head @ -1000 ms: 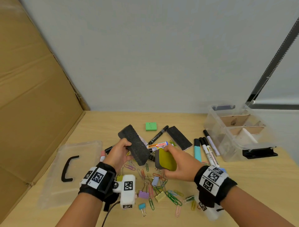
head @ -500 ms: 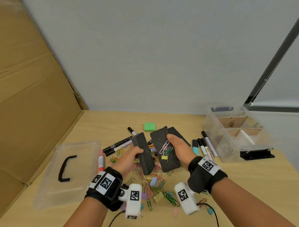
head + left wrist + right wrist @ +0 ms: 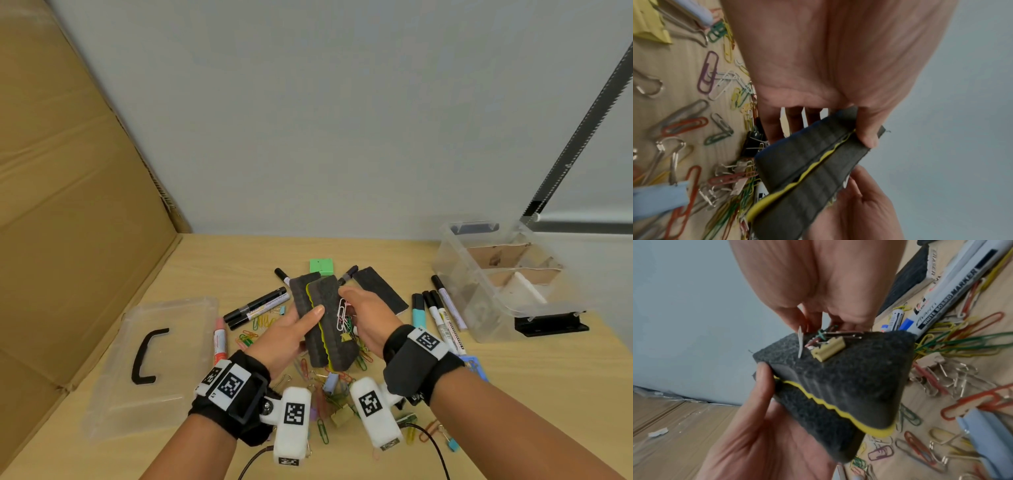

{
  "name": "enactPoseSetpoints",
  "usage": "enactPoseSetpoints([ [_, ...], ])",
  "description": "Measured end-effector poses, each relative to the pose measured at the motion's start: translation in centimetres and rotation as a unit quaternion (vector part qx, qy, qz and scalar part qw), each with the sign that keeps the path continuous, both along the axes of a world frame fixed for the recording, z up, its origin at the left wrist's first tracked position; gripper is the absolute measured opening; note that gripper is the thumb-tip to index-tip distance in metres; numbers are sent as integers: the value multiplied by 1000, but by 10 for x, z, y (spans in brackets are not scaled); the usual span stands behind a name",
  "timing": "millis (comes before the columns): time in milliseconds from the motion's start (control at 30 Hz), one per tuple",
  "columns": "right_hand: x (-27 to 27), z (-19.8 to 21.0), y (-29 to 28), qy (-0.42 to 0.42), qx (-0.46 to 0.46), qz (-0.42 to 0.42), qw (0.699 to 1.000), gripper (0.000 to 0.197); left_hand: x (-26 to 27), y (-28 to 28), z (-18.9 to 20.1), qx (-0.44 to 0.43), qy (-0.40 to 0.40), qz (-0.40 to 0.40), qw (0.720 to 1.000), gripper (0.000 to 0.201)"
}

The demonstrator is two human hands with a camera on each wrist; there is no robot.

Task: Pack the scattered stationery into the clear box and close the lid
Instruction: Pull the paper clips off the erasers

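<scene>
Two dark felt erasers with a yellow foam layer are pressed together back to back above the table's middle. My left hand grips them from the left, thumb lying across the yellow seam. From the right, my right hand grips the same pair, fingers curled over the outer felt face. A white paper clip, coloured clips and a small yellow binder clip cling to that face. The clear box stands open at the right with cardboard dividers inside. Its lid lies flat at the left.
A third eraser, a green block, black markers, a red marker and several whiteboard markers lie on the table. Paper clips and binder clips are scattered under my wrists. A cardboard wall rises on the left.
My hands have come together, and the two erasers that were held apart side by side now touch as one stack. The right eraser's yellow back has turned inward.
</scene>
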State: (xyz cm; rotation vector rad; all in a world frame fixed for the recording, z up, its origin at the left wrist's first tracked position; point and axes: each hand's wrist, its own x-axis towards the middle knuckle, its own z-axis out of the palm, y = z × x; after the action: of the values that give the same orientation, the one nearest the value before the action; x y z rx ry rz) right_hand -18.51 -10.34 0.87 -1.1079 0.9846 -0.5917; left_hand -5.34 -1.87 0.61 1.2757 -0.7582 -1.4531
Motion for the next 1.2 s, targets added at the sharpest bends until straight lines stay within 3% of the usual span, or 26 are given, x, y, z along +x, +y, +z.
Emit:
enactPoseSetpoints([
  [233, 0, 2, -2, 4, -40, 35, 999, 27, 2, 2, -1, -19, 25, -2, 1000, 39],
  [300, -5, 3, -1, 66, -134, 35, 988, 27, 5, 2, 0, -20, 37, 13, 999, 41],
  [367, -12, 4, 3, 137, -252, 23, 958, 26, 9, 2, -1, -17, 42, 31, 999, 42],
  [433, -19, 4, 11, 166, -314, 33, 934, 25, 13, 2, -3, -11, 51, 48, 997, 46],
  [533, -24, -1, 20, 146, -300, 103, 937, 29, 16, 1, -6, -2, 80, 57, 995, 52],
  [700, -26, -16, 23, 152, -362, 83, 916, 18, 10, -2, -11, 16, 119, 63, 991, 53],
  [900, -46, -35, 13, 314, -398, 140, 850, 18, 9, -1, -7, 36, 127, 115, 985, 37],
  [1033, -59, -43, 12, 397, -400, 181, 806, 15, 12, 1, -6, 44, 152, 128, 979, 36],
  [1100, -57, -36, 13, 370, -429, 154, 809, 14, 12, 2, -7, 48, 156, 126, 979, 38],
  [1200, -44, -20, 18, 274, -445, 114, 845, 19, 9, 2, -11, 55, 157, 117, 979, 41],
])
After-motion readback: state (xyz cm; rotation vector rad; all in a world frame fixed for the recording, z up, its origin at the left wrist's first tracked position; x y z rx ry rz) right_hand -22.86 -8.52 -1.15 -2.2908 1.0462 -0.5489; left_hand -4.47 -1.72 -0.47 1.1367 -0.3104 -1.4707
